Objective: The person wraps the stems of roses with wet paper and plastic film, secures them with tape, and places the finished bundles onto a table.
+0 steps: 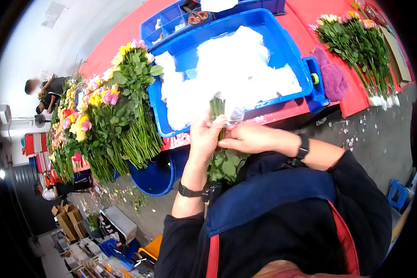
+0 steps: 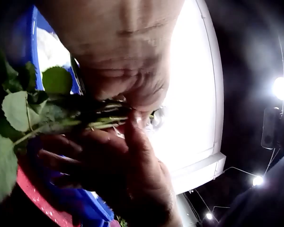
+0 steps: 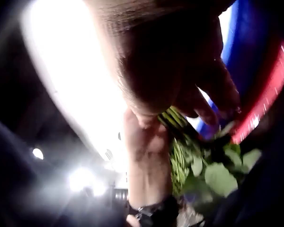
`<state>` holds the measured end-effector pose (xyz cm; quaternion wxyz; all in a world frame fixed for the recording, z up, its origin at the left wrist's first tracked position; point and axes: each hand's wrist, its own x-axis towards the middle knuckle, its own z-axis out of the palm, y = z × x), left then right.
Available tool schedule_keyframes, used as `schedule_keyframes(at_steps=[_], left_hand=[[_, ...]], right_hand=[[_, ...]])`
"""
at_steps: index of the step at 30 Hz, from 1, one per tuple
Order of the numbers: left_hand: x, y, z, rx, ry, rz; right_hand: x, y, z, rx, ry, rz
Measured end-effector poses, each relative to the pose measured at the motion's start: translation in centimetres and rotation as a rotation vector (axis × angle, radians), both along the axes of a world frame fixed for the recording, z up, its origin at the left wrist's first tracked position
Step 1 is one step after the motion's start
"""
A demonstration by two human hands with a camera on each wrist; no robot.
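Gripping a bunch of stems (image 1: 217, 108) in the left hand (image 1: 205, 135), fingers curled about them. Holding the same stems with the right hand (image 1: 257, 139), just beside the left, thumb on the near side and fingers on the far side. Wearing a dark strap (image 1: 190, 192) on each wrist. Keeping the bunch at the near side of a blue tray (image 1: 280, 46), cut ends towards the tray and leaves (image 1: 227, 167) back towards the blue apron (image 1: 268, 194). Clear plastic (image 1: 235, 116) right at the ends; hard to tell whether wrapped round or only beside them.

Inside the tray, a large heap of white wads (image 1: 231, 55), reaching close to the ends. Beneath the tray, a red tabletop (image 1: 113, 41). At the tray's far side, a divided caddy (image 1: 171, 18) with orange-handled scissors (image 1: 198, 17). Near the tray's right end, a purple cloth (image 1: 330, 76). Farther right, bunches (image 1: 356, 44) laid together, stem tips covered in white.

To the left of the tray, a long row of pink and yellow roses (image 1: 95, 98), stems towards the near edge. Below the row, a blue bucket (image 1: 154, 178) on the grey floor (image 1: 375, 139), strewn with petals. Well beyond, cartons (image 1: 67, 220).
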<state>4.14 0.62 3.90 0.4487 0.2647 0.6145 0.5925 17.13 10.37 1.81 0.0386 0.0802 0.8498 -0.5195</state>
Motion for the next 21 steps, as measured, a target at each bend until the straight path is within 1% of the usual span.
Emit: schedule_keyframes(at_steps=[1, 2, 4, 5, 8, 9, 10, 12, 13, 14, 15, 16, 18, 19, 20, 21], left_hand=[[0.5, 0.2, 0.4, -0.013, -0.057, -0.017], [0.9, 0.4, 0.2, -0.027, -0.025, -0.022], [1.8, 1.0, -0.5, -0.057, 0.036, -0.043], [2.2, 1.4, -0.9, -0.083, 0.060, -0.118], [4.1, 2.6, -0.2, -0.079, -0.043, -0.193], [4.2, 3.1, 0.0, -0.074, -0.164, -0.213], [4.9, 3.3, 0.9, -0.006, -0.275, -0.217], [6.9, 4.2, 0.6, -0.129, -0.211, -0.250], [8.0, 4.6, 0.4, -0.226, -0.115, -0.252], [9.2, 5.3, 0.3, -0.315, -0.016, -0.257], [10.4, 6.0, 0.1, -0.402, 0.085, -0.265], [11.9, 6.5, -0.4, -0.344, 0.224, -0.253], [14.9, 6.9, -2.2, -0.220, 0.490, -0.214], [16.0, 7.2, -2.6, -0.226, 0.487, -0.241], [17.2, 7.6, -2.7, -0.256, 0.539, -0.292], [18.4, 8.0, -2.8, -0.285, 0.592, -0.340]], right_hand=[[1.4, 1.1, 1.1, -0.099, -0.045, -0.142], [2.5, 2.1, 2.3, -0.195, -0.088, -0.283], [4.0, 3.3, 4.1, -0.320, 0.132, -0.643], [3.6, 2.8, 2.2, -0.367, 0.300, -0.789], [5.2, 3.4, 1.1, -0.457, 0.177, -0.724], [5.9, 3.5, 0.8, -0.075, 0.252, -0.676], [6.5, 3.4, -0.1, 0.325, 0.369, -0.609], [8.0, 2.7, -0.2, 0.374, 0.248, -0.510], [8.8, 3.5, 0.9, 0.282, 0.105, -0.365], [9.9, 3.9, 0.2, 0.413, 0.077, -0.318], [11.2, 4.4, -0.2, 0.381, 0.012, -0.273], [12.7, 4.9, -0.7, 0.347, -0.054, -0.230], [16.6, 6.2, -3.1, 0.169, 0.132, -0.180], [19.0, 7.9, -2.0, 0.193, 0.128, -0.193], [21.1, 10.0, -1.3, 0.169, -0.114, -0.303], [22.9, 11.9, -2.1, -0.065, -0.242, -0.650]])
